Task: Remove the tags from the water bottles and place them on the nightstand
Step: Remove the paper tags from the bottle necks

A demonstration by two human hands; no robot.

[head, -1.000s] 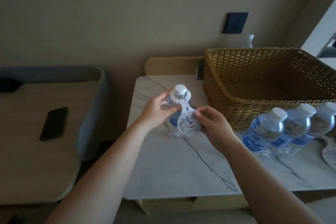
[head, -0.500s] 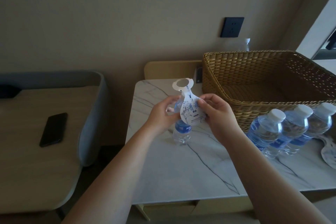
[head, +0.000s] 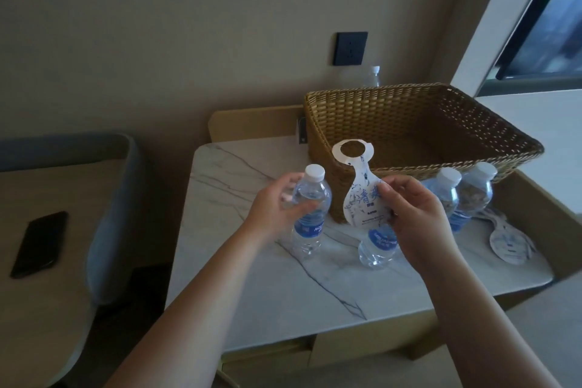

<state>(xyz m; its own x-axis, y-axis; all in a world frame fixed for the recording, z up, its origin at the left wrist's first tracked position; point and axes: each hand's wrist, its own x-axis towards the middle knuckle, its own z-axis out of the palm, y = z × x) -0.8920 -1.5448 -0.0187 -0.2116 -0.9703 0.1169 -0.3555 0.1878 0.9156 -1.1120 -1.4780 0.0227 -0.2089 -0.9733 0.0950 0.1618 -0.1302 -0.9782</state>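
My left hand [head: 277, 205] grips a clear water bottle [head: 310, 211] with a white cap and blue label, standing upright on the marble nightstand [head: 267, 287]. My right hand [head: 412, 214] pinches a white paper tag [head: 362, 195] with a round neck hole, held in the air clear of that bottle. A second bottle [head: 378, 246] stands partly hidden behind my right hand. Two more bottles [head: 463, 195] stand by the basket's front right. A pile of loose tags [head: 510, 242] lies on the nightstand's right end.
A large woven basket [head: 419, 123] fills the back of the nightstand. A bottle [head: 373, 75] shows behind it by the wall, under a dark socket [head: 350, 48]. To the left are a padded seat [head: 41, 198] with a black phone [head: 39, 242] on it.
The tag has come off the bottle's neck and moved right in my right hand. My left hand set the bottle lower. The view has swung right.
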